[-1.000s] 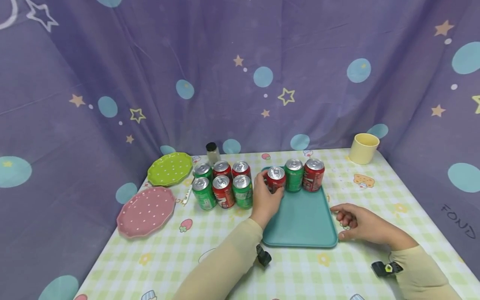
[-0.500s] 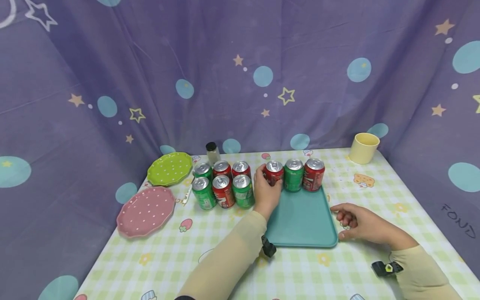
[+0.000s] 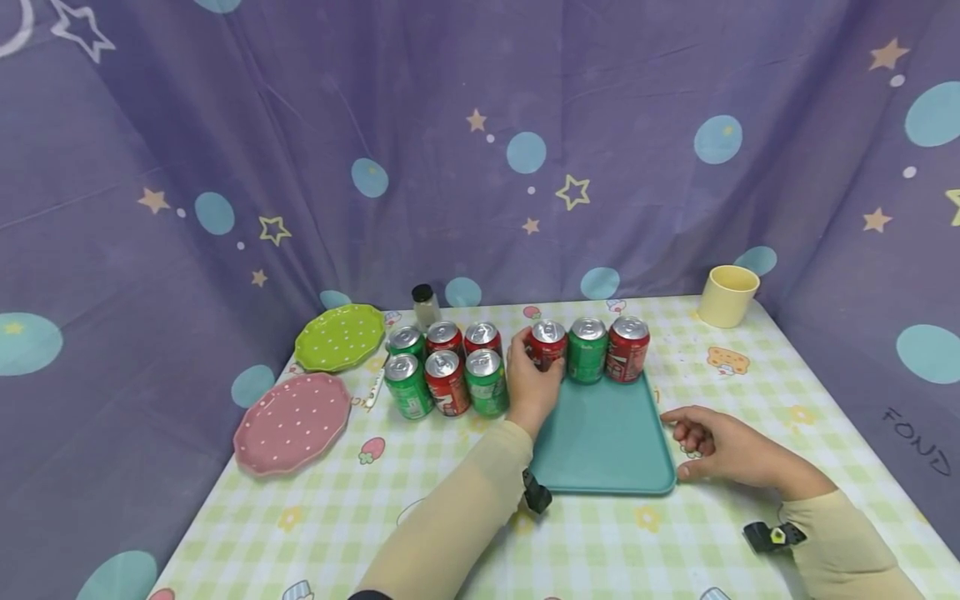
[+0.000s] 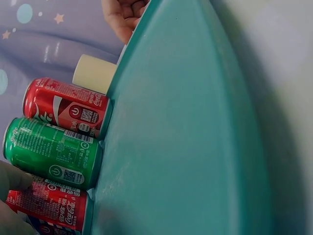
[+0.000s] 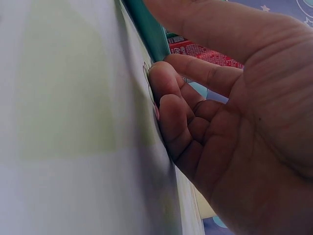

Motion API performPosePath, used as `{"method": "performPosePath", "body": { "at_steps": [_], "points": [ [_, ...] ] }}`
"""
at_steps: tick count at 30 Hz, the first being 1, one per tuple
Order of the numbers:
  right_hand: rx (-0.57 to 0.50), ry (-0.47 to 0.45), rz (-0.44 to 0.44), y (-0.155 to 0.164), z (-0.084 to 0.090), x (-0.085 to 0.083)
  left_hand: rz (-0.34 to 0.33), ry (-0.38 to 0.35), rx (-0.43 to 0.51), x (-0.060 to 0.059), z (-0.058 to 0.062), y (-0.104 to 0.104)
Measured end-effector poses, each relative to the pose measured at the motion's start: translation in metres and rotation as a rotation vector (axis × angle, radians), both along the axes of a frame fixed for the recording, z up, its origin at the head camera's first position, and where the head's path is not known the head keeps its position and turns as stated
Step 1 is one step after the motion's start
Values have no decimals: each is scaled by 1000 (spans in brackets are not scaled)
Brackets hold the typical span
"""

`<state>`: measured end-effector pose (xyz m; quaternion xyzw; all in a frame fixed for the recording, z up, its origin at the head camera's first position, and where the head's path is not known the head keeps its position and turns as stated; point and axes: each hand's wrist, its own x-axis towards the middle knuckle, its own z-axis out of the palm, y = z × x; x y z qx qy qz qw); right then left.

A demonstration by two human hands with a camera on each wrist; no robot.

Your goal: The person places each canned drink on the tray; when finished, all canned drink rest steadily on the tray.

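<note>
My left hand (image 3: 534, 385) grips a red Coca-Cola can (image 3: 549, 337), thumb on its near side, at the back left corner of the teal tray (image 3: 607, 446). The can stands upright in a row with a green soda can (image 3: 587, 350) and another red cola can (image 3: 627, 350) along the tray's far end. In the left wrist view, fingers (image 4: 17, 177) wrap the held red can (image 4: 63, 205), beside the green can (image 4: 51, 152). My right hand (image 3: 731, 446) rests on the tablecloth with thumb and index finger at the tray's right edge, its other fingers loosely curled.
Left of the tray, several green and red cans (image 3: 447, 383) stand upright in two rows. A black-capped jar (image 3: 426, 307) is behind them. A pink plate (image 3: 294, 425) and a green plate (image 3: 341, 337) lie at the left. A yellow cup (image 3: 728, 297) stands at the back right.
My left hand has moved the red can away from me and slightly left, into line with the two other cans; over the last half second it barely moves. The right hand stays put.
</note>
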<state>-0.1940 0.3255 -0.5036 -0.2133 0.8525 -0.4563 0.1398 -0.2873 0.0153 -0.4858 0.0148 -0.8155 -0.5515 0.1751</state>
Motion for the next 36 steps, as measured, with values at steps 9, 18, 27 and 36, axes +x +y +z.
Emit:
{"method": "performPosePath", "body": {
  "at_steps": [9, 18, 27, 36],
  "points": [
    [1, -7, -3, 0, 0, 0, 1, 14, -5, 1, 3, -2],
    [-4, -4, 1, 0, 1, 0, -67, 123, 1, 12, 24, 1],
    [-1, -1, 1, 1, -2, 0, -132, 313, -37, 33, 64, -7],
    [-4, -17, 2, -1, 1, 0, -187, 353, -8, 54, 82, -57]
  ]
}}
